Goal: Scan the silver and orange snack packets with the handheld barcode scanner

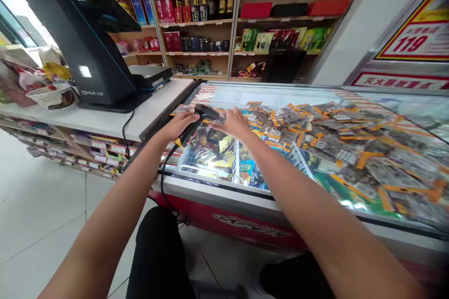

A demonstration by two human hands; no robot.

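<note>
The largest thing before me is the red-fronted glass-topped chest (pixel 206 208), running under my fingers and well off to their right; I take its flat top to serve as a work surface at about hand height. Left of my fingers is the white counter (pixel 154 107), and further left on it stands the black terminal (pixel 94 46), turned aside, I judge, so its base leaves this end free. Right of my fingers the orange-edged packets (pixel 326 133) lie in a loose, overlapping spread, probably so that single ones come away easily. My left hand (pixel 177 127) is wrapped round the grip of the scanner (pixel 192 128), which is up over the chest's left end with its head slanting toward my other hand, a hold that suits aiming it. My right hand (pixel 234 124) is curled just beside that head, thumb toward it; blur there means I can't tell whether those fingers pinch anything. The cable (pixel 162 182) drops from below my left fingers past the chest's near edge, so slack matters there. Open room lies nearest my fingers, over the glass toward me; rightward, the packets crowd it.
</note>
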